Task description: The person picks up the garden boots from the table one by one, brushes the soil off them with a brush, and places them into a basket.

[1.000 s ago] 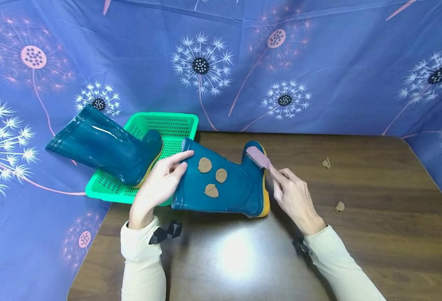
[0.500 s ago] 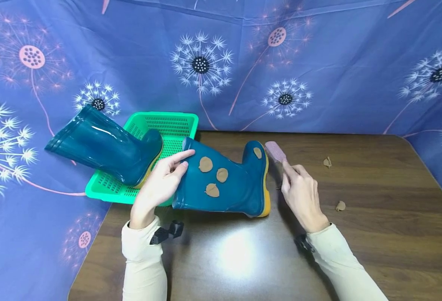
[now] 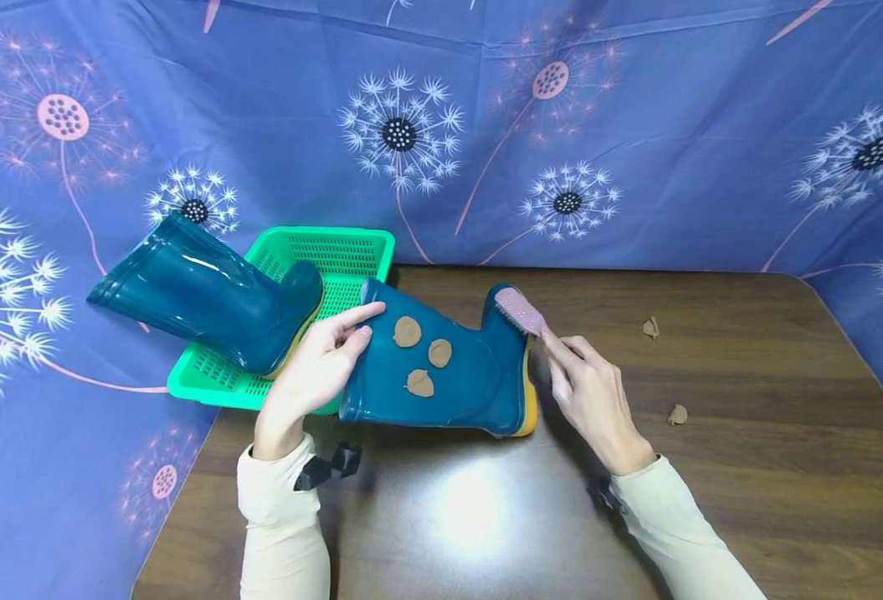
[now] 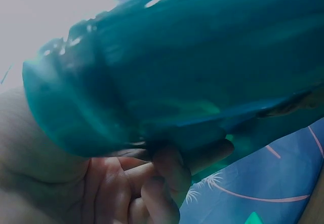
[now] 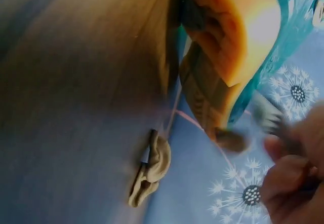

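A teal rubber boot with a yellow sole lies on its side, its toe pointing away from me. My left hand grips the top of its shaft, fingers and thumb at the rim; in the left wrist view, curled fingers show beside the shaft. Three flat brown clay-like patches stick to the shaft. In my right hand is a pink brush, held by its handle with the bristle side against the toe. The brush head covers the patch there.
A second teal boot lies across a green plastic basket on the left. Loose brown bits lie on the wooden table to the right. A flowered blue cloth hangs behind.
The brush swept right, off the toe, uncovering a brown patch half a second ago, then came back onto the toe. My left hand and the boot have stayed almost still.
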